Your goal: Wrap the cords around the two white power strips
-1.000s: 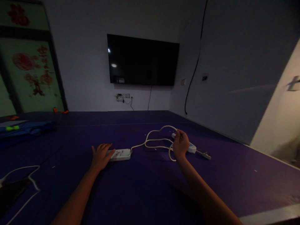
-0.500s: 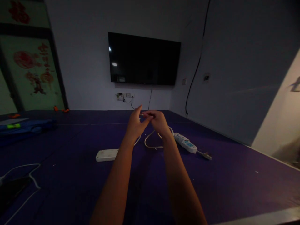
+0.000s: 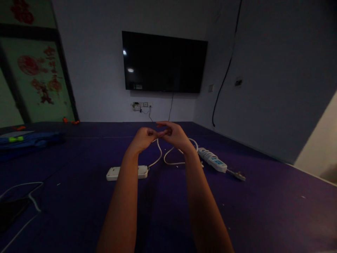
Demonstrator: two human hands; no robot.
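Observation:
A white power strip (image 3: 142, 172) lies flat on the purple surface, partly behind my left forearm. Its white cord (image 3: 160, 153) rises from the strip's right end to my fingers. My left hand (image 3: 143, 138) pinches the cord between thumb and curled fingers. My right hand (image 3: 177, 136) meets it fingertip to fingertip, closed on the same cord, with one finger stretched above. The exact grip point is hidden by the fingers. Beyond my right wrist, more cord lies in a loose loop. A second white power strip (image 3: 217, 163) rests to the right, its own cord wrapped around it.
A plug (image 3: 239, 175) lies off the second strip's end. On the left are blue folded cloth (image 3: 44, 140), a dark flat device (image 3: 13, 212) and a thin white cable (image 3: 33, 198). A television (image 3: 164, 63) hangs on the far wall above sockets (image 3: 144, 104).
My left hand has turned and lowered, its raised finger now curled in. My right hand's finger has stretched out leftward. More of the power strip and its cord shows; the view shifted slightly.

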